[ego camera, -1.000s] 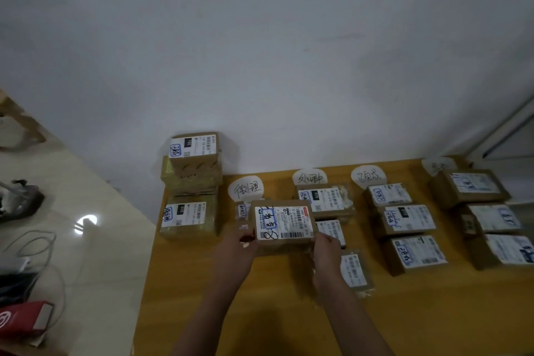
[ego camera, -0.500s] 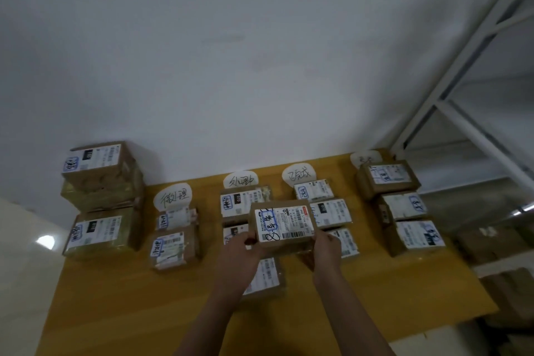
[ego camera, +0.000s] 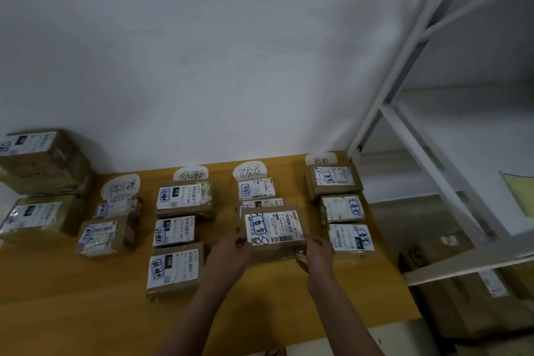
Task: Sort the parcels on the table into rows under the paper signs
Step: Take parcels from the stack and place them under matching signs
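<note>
Now | left hand (ego camera: 231, 258) and right hand (ego camera: 318, 257) grip boxy cardboard parcel (ego camera: 273, 254) (white label (ego camera: 274, 227)) | yellow table (ego camera: 86, 283)

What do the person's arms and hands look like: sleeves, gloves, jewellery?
Both forearms bare to the frame's bottom edge, no sleeves in view. The left hand and right hand are ungloved; no watch, bracelet or ring visible. Small dark red marks near the fingertips of each, possibly nail polish; too blurred to confirm.

White shelving rack (ego camera: 404, 66), white wall (ego camera: 202, 52)
</note>
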